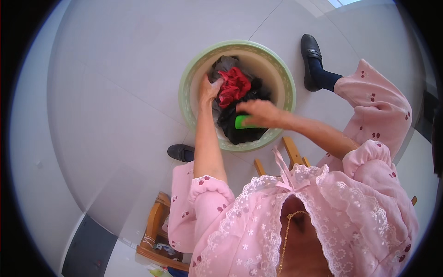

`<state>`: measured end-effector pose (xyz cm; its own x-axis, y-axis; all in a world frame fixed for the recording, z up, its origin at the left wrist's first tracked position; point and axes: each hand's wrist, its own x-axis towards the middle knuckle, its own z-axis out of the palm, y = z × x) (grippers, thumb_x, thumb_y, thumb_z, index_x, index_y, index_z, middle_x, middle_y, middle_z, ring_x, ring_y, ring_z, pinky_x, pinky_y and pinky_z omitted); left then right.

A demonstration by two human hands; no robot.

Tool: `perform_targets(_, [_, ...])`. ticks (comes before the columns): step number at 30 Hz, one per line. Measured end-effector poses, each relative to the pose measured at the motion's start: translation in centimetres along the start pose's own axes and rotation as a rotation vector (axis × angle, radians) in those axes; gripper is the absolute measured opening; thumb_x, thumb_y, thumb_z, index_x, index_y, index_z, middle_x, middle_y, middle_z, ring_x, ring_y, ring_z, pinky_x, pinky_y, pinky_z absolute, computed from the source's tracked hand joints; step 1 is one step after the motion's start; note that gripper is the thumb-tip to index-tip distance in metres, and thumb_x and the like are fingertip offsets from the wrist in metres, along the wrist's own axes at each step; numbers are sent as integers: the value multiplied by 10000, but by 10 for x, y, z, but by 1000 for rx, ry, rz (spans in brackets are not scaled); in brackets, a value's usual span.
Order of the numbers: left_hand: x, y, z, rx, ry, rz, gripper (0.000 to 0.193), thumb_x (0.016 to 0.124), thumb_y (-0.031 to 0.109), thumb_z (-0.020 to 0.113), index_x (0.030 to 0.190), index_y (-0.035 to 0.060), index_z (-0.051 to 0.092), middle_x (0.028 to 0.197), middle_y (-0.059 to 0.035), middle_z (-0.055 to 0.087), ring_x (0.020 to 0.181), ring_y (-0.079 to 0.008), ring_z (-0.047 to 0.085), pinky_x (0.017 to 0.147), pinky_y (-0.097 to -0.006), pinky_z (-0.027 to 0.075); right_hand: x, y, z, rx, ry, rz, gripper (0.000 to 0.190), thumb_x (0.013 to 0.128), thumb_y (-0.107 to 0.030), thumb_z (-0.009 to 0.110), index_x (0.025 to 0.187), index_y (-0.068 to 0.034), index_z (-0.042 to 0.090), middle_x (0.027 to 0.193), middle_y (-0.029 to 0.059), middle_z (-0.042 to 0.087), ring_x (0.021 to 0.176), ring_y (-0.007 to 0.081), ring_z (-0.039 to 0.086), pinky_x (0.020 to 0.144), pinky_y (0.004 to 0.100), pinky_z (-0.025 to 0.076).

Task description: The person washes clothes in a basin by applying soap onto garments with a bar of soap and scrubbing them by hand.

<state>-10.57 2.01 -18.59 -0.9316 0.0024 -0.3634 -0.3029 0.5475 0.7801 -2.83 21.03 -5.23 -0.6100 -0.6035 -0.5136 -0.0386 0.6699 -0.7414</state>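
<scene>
A round basin (289, 98) with a pale green patterned rim stands on the floor between my feet. Wet-looking clothes lie in it: a crumpled red cloth (237, 86), a grey cloth (225, 63) at the far side and a black cloth (238, 135) nearer me. At the basin's left inner side, my left hand (209, 89) holds the edge of the red cloth, its thumb towards the middle. My right hand (261, 113), slightly blurred, is above the black cloth. It grips a bright green object (241, 122), mostly hidden under the palm; its exact kind is unclear.
Light floor tiles (131, 62) surround the basin. My dark shoes (310, 62) flank it. Wooden legs (292, 150) of a piece of furniture show just below the basin. At lower left stands a wooden chair or stool (154, 221) with small items, near a dark panel (90, 247) by the wall.
</scene>
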Motion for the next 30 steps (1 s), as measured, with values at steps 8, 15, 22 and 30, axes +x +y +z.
perform_targets(8, [-57, 69, 33, -163, -215, -118, 474, 510, 181, 725, 886, -21, 517, 803, -76, 554, 705, -166, 532, 643, -277, 422, 42, 86, -16, 404, 681, -22, 641, 633, -353, 648, 1111, -22, 378, 976, 162, 492, 903, 275, 480, 790, 334, 378])
perform_targets(15, [-93, 126, 5, -761, -10, -199, 330, 603, -52, 618, 902, -8, 487, 822, -63, 560, 717, -137, 542, 666, -237, 440, 13, 93, -6, 470, 463, 32, 453, 597, -71, 607, 1018, -135, 452, 833, 131, 538, 805, 275, 518, 671, 346, 400])
perform_targets(22, [-119, 174, -7, -697, 109, -34, 314, 631, -43, 611, 916, 7, 487, 856, -60, 550, 745, -123, 530, 668, -224, 431, 15, 98, -20, 47, 515, -48, 432, 631, 50, 463, 1015, -146, 433, 747, 176, 540, 763, 371, 504, 635, 415, 404])
perform_targets(30, [-136, 254, -43, -601, 245, 173, 271, 670, -28, 593, 911, -9, 469, 853, -60, 542, 773, -130, 518, 693, -236, 415, 33, 106, -15, 371, 762, -2, 317, 620, -15, 460, 933, -59, 463, 776, 208, 539, 782, 388, 492, 672, 406, 399])
